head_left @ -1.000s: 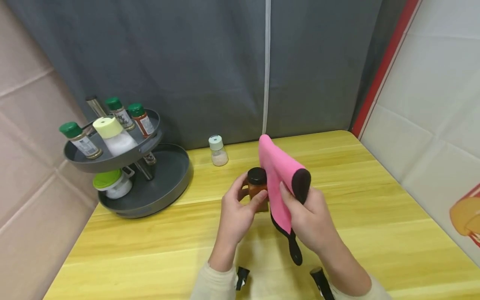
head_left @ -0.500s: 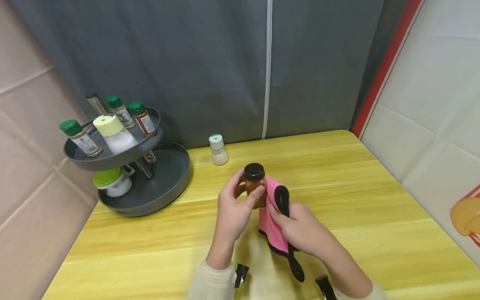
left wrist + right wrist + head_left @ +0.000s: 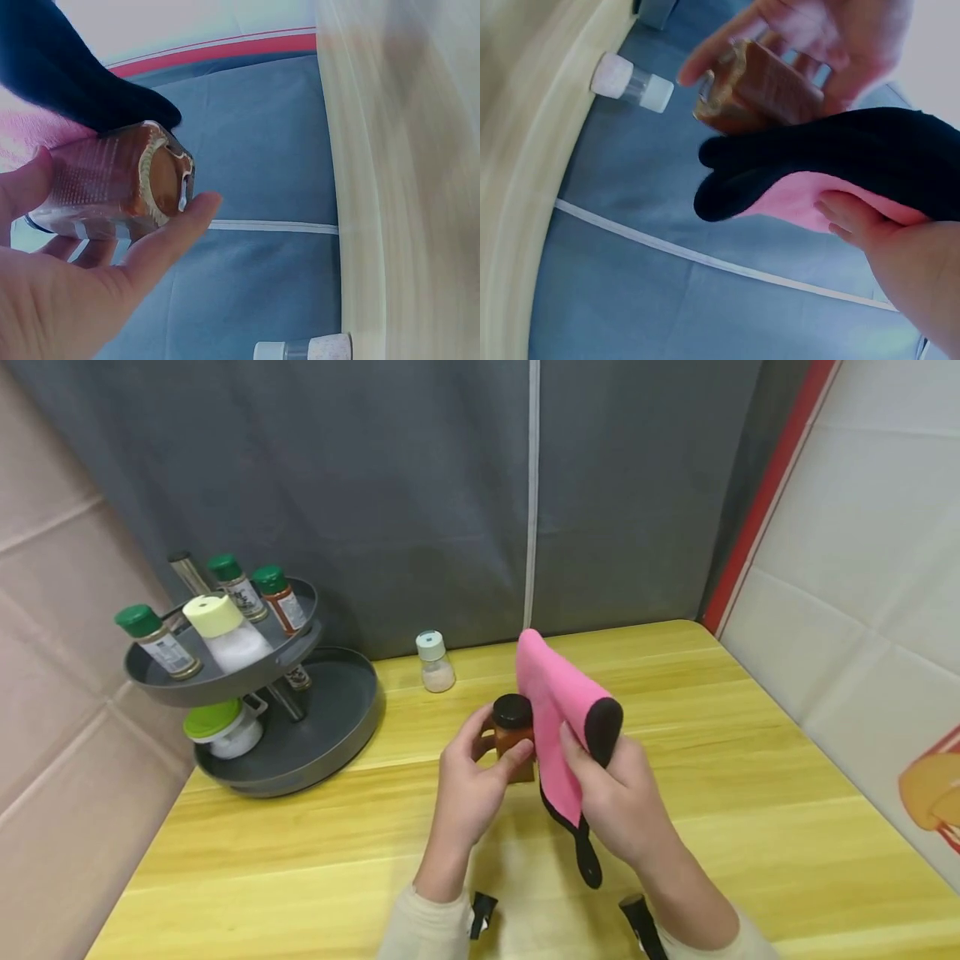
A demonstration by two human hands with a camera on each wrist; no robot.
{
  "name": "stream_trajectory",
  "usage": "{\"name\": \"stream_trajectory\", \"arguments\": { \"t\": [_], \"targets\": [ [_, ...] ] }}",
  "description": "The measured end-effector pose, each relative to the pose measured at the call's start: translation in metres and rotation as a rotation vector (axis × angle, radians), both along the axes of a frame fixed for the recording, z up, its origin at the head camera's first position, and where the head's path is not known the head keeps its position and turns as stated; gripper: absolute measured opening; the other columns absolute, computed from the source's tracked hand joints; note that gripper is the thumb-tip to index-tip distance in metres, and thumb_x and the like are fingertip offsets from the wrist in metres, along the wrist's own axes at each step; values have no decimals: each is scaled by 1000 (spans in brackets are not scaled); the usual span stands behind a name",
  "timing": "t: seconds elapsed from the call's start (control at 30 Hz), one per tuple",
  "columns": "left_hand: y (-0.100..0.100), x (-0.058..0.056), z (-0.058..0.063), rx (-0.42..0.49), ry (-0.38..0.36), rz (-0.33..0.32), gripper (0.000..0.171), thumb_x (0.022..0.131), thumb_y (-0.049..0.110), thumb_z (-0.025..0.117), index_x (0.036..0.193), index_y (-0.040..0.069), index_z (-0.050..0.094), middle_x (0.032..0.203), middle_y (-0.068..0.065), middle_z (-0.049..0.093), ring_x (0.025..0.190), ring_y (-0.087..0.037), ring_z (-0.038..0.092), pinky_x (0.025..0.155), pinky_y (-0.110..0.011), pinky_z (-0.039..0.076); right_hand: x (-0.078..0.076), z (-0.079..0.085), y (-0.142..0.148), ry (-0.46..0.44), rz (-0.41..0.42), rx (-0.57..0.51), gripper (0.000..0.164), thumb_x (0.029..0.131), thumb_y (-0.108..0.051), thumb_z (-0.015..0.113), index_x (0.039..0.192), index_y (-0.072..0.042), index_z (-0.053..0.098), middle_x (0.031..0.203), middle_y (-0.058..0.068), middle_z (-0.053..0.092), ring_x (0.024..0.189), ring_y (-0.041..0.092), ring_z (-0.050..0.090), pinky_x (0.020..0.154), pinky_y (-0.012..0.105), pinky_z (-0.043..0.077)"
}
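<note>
My left hand (image 3: 474,785) grips a small square-sided jar (image 3: 513,739) with a black lid and reddish-brown contents, thumb on the near side and fingers behind. The left wrist view shows the base of the jar (image 3: 112,180) lifted off the table. In my right hand (image 3: 618,793) is a folded pink cloth (image 3: 555,693) with black edging and a black hanging loop, pinched between thumb and fingers. The cloth lies against the jar's right side. From the right wrist, the cloth's dark edge (image 3: 795,146) runs along the jar (image 3: 761,90).
A two-tier grey turntable rack (image 3: 360,718) stands at the left, with several green-capped spice jars, a yellow-capped shaker (image 3: 225,635) and a green-lidded container (image 3: 221,727). A small white-capped shaker (image 3: 435,662) stands near the grey curtain (image 3: 375,485) behind the wooden table (image 3: 300,868).
Half a second ago the cloth was lower and the jar slightly higher. The cloth has risen along the jar's right side, back to about its place of one second ago.
</note>
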State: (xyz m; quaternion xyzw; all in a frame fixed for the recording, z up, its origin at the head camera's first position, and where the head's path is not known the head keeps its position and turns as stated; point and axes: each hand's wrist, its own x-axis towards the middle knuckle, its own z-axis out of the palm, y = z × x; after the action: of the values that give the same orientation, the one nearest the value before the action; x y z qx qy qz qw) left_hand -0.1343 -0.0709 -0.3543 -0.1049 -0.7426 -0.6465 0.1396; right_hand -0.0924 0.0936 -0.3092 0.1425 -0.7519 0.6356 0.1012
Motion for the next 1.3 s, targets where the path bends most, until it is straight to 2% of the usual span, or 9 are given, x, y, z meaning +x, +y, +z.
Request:
{"name": "stream_trajectory", "arguments": {
  "t": [0.1,0.2,0.43,0.57,0.77,0.93,1.07,1.17,1.3],
  "targets": [
    [0,0,1,13,-1,13,48,88,15,81,131,25,66,118,2,67,110,-25,65,96,-47,51,1,-7,-4,-5,14,26,21,104,-17,56,115,-1,65,83,12,61,71,24,58,64,30,49],
    [0,1,2,27,2,38,48,87,16,81,132,25,65,118,2,67,110,-25,65,94,-48,53,0,-14,-6,-77,26,117,23,104,-24,58,101,-3,66,73,10,56,65,22,55,60,32,47],
    [-2,1,3,33,9,54,48,88,17,81,133,22,65,120,-2,68,110,-27,67,97,-55,50,-4,-24,-1,-293,111,316,34,105,-34,54,88,-7,66,70,4,61,62,20,58,61,33,46],
    [-1,0,1,31,3,42,48,88,17,81,134,21,65,120,-3,67,111,-28,66,98,-54,50,-8,-24,3,-297,128,389,37,105,-38,53,88,-9,66,69,3,60,63,18,59,62,34,47],
    [1,-1,-2,10,-28,8,49,88,17,80,134,25,64,122,1,66,113,-27,65,99,-52,49,-6,-8,6,-218,53,289,30,105,-33,54,115,-8,66,93,7,68,82,19,63,72,37,50],
    [3,1,-3,3,-30,-29,47,88,16,80,131,28,65,120,4,66,112,-24,64,95,-47,52,0,1,7,-38,-1,100,30,105,-25,55,128,-6,62,97,12,63,85,25,59,73,33,49],
    [6,2,-2,9,-11,-73,45,88,18,80,131,27,65,120,4,66,112,-22,64,95,-45,52,1,-2,5,91,8,-31,32,105,-12,53,135,-2,58,106,13,64,89,25,60,76,27,50],
    [7,2,-1,30,1,-66,45,89,18,79,130,27,65,118,3,66,112,-22,65,95,-44,53,1,-8,2,96,30,-37,27,105,-11,53,129,-2,60,98,13,63,83,24,60,72,28,50],
    [7,0,2,58,33,-21,46,88,16,80,131,24,65,118,1,68,110,-24,66,92,-44,55,0,-18,0,10,52,24,19,105,-17,55,112,-1,63,77,11,55,67,23,55,62,31,48]
  ]
}}
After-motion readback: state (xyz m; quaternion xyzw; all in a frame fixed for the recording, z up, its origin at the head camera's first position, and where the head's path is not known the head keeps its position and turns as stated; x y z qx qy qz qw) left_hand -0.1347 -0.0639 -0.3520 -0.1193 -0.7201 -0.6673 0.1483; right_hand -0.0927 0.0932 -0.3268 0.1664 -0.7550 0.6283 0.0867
